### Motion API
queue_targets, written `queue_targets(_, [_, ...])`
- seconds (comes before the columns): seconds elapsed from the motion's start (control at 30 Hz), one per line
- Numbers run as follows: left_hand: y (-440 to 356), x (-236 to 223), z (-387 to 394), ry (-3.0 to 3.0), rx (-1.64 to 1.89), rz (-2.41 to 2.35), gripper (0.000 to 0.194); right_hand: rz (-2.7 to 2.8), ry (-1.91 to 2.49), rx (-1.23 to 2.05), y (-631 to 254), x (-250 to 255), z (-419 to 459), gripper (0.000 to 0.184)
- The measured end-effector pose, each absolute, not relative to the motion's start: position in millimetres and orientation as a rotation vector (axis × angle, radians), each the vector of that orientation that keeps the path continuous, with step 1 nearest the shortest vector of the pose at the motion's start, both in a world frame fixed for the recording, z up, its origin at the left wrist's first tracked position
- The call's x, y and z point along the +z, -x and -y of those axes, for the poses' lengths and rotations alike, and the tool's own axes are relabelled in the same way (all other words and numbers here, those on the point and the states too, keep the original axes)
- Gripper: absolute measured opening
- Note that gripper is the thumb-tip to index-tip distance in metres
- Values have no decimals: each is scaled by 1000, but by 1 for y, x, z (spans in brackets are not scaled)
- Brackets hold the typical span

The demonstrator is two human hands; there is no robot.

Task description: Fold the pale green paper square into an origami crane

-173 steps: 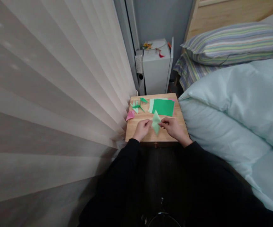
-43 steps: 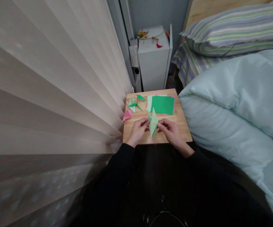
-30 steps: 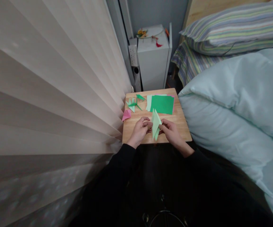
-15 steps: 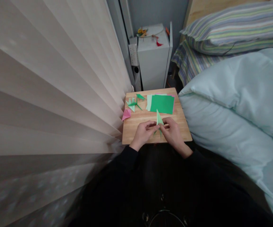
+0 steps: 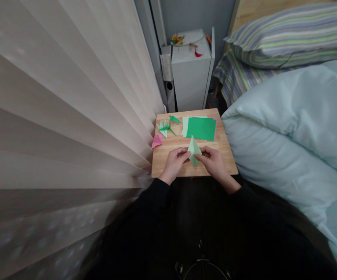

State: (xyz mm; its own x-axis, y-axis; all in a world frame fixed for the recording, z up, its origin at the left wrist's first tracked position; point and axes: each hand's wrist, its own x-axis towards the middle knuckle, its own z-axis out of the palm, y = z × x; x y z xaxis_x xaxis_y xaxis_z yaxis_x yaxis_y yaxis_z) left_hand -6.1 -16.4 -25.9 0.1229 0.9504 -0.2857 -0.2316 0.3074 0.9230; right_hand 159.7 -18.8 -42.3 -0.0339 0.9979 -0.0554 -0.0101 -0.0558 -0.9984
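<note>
Over the small wooden table (image 5: 168, 163), a folded piece of light green origami paper (image 5: 194, 149) is held up between both hands. It has a kite-like shape with its point away from me. My left hand (image 5: 175, 162) pinches its left edge between thumb and fingers. On the other side, my right hand (image 5: 213, 160) grips the right edge, thumb on the near face. Beyond my hands lies a stack of coloured paper sheets (image 5: 201, 128), dark green on top. Folded green paper pieces (image 5: 166, 127) and a pink folded piece (image 5: 157, 140) rest at the table's left.
A pleated curtain (image 5: 98, 97) hangs close along the left edge of the table. Behind stands a white cabinet (image 5: 190, 83) with small ornaments on top. To the right, a pale blue quilt (image 5: 273, 128) and a striped pillow (image 5: 296, 33) lie on a bed.
The light green paper has turned from a narrow shape to a wider, flatter face towards me. My hands have moved slightly apart, still holding its sides.
</note>
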Motion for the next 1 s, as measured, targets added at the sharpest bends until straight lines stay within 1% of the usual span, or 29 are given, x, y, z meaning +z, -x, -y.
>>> queue_targets(0.17, [9,-32,14,-868,1006,-1075,31,1176,1221,1348,-162,-46,16,21])
queue_targets(0.3, [11,-33,13,-920,1000,-1086,28,1257,1230,1309,-162,-44,18,16])
queue_targets(0.4, [11,-32,13,-953,993,-1095,26,1265,1242,1301,-162,-42,20,16])
queue_targets(0.57, [12,-32,12,-961,1002,-1097,28,1248,1190,1319,-160,-44,22,21])
queue_targets(0.83, [12,-32,9,-984,1063,-1078,33,1325,1283,1131,-162,-42,21,34])
queue_targets(0.93, [13,-29,10,-988,1066,-1083,42,1272,1252,1182,-162,-40,20,38])
queue_targets(1.0, [13,-26,11,-1007,1020,-1080,43,1246,1219,1254,-162,-39,21,38])
